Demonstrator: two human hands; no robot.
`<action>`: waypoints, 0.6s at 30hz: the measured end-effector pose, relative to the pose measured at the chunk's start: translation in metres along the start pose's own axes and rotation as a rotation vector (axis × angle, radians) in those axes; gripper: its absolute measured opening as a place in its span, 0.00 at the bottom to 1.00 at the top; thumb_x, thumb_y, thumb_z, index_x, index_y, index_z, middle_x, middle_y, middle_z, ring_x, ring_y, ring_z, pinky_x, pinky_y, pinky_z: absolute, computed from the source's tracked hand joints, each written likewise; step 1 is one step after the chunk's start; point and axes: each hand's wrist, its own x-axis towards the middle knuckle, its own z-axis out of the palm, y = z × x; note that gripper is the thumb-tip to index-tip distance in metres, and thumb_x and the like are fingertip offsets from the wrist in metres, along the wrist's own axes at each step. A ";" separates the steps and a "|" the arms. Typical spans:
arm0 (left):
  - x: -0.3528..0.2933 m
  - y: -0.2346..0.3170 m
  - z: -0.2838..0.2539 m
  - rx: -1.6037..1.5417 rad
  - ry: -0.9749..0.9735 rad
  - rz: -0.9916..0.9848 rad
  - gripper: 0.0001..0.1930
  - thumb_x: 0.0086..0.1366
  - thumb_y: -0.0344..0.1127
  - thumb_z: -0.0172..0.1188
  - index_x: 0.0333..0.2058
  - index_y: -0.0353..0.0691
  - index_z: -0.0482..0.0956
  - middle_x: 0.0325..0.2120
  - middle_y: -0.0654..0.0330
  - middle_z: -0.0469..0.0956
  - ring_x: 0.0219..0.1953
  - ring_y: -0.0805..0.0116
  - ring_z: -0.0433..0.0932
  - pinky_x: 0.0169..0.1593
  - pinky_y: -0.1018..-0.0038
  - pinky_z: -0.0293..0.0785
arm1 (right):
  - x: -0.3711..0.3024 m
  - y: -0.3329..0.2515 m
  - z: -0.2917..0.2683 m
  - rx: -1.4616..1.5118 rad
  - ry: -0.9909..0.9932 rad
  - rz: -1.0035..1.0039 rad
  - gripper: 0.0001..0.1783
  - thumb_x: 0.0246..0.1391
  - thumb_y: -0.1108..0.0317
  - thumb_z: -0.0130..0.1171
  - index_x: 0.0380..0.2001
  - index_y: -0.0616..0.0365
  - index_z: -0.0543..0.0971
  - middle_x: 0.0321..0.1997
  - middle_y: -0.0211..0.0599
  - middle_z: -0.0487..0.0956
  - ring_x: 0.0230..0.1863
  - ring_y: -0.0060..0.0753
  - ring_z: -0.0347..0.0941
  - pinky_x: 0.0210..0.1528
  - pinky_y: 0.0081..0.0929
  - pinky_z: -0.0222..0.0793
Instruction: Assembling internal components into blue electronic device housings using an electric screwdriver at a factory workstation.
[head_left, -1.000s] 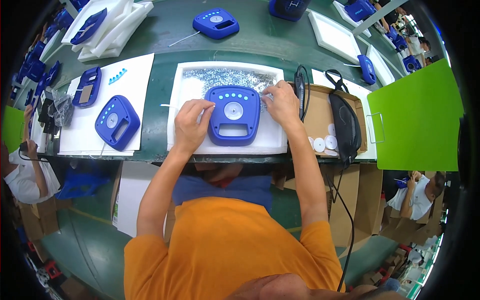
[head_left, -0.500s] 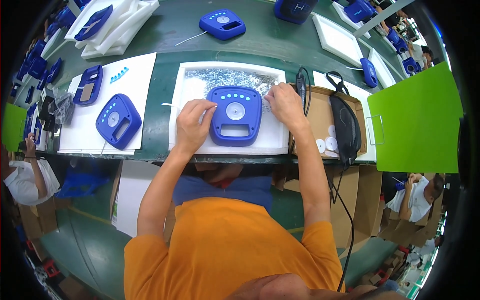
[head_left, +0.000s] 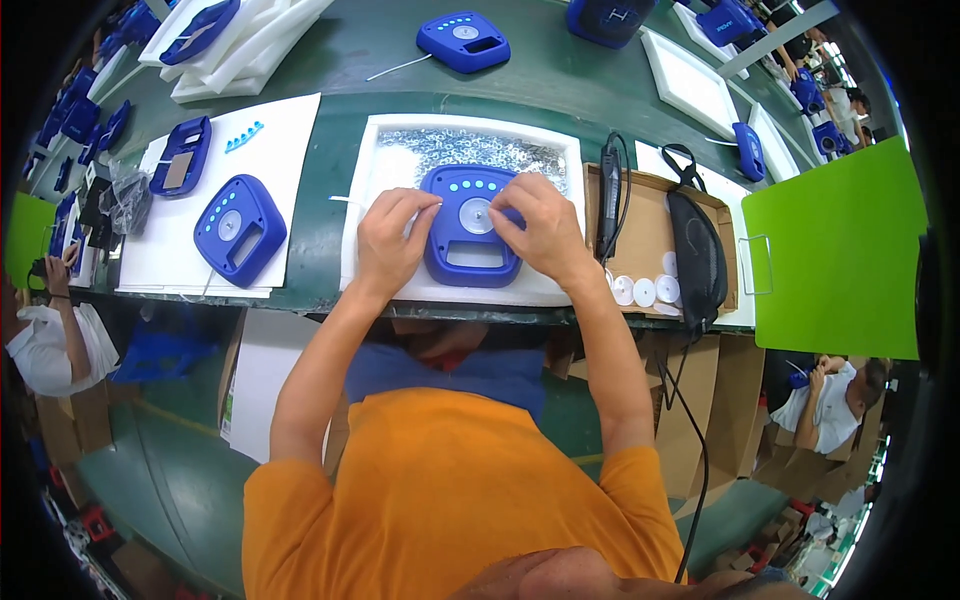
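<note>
A blue plastic housing (head_left: 470,268) lies in front of me, with a row of pale round dots, a whitish disc (head_left: 476,216) at its middle and a handle-like slot. It rests on a white foam tray (head_left: 362,168), whose far part is covered with many small shiny metal pieces (head_left: 440,147). At the housing's left edge, my left hand (head_left: 393,240) is pinched; whatever is between its fingertips is too small to name. Over the right side of the housing, beside the disc, my right hand (head_left: 545,228) is also closed in a pinch, its contents hidden.
To the left, another blue housing (head_left: 238,228), an open blue shell (head_left: 182,160) and small blue pieces (head_left: 244,137) lie on white sheets. A cardboard box (head_left: 650,225) at right holds white discs (head_left: 644,292) and a black pouch (head_left: 702,245). A green board (head_left: 835,250) stands beyond.
My right hand has moved left, from the tray's right side onto the housing near the disc. My left hand stays pinched at the housing's left edge. The whole view has shifted slightly.
</note>
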 end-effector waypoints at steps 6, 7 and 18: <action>0.003 0.006 -0.006 0.005 0.004 0.006 0.05 0.70 0.25 0.74 0.42 0.37 0.92 0.39 0.52 0.90 0.44 0.50 0.89 0.48 0.59 0.84 | 0.001 -0.005 0.005 -0.125 -0.080 -0.111 0.07 0.59 0.70 0.76 0.36 0.55 0.85 0.41 0.35 0.82 0.45 0.44 0.82 0.46 0.42 0.83; 0.004 0.008 -0.006 -0.003 -0.007 0.004 0.05 0.70 0.25 0.74 0.43 0.38 0.92 0.39 0.53 0.90 0.44 0.50 0.89 0.48 0.59 0.84 | 0.001 -0.005 0.005 -0.123 -0.081 -0.112 0.07 0.59 0.70 0.76 0.36 0.55 0.85 0.41 0.35 0.82 0.45 0.44 0.82 0.46 0.42 0.83; 0.023 0.012 0.014 0.057 -0.130 0.152 0.06 0.68 0.27 0.74 0.42 0.41 0.91 0.41 0.58 0.90 0.45 0.53 0.89 0.47 0.59 0.86 | -0.007 -0.002 -0.002 -0.216 0.016 -0.260 0.08 0.54 0.72 0.76 0.39 0.52 0.90 0.42 0.30 0.87 0.45 0.39 0.85 0.44 0.37 0.84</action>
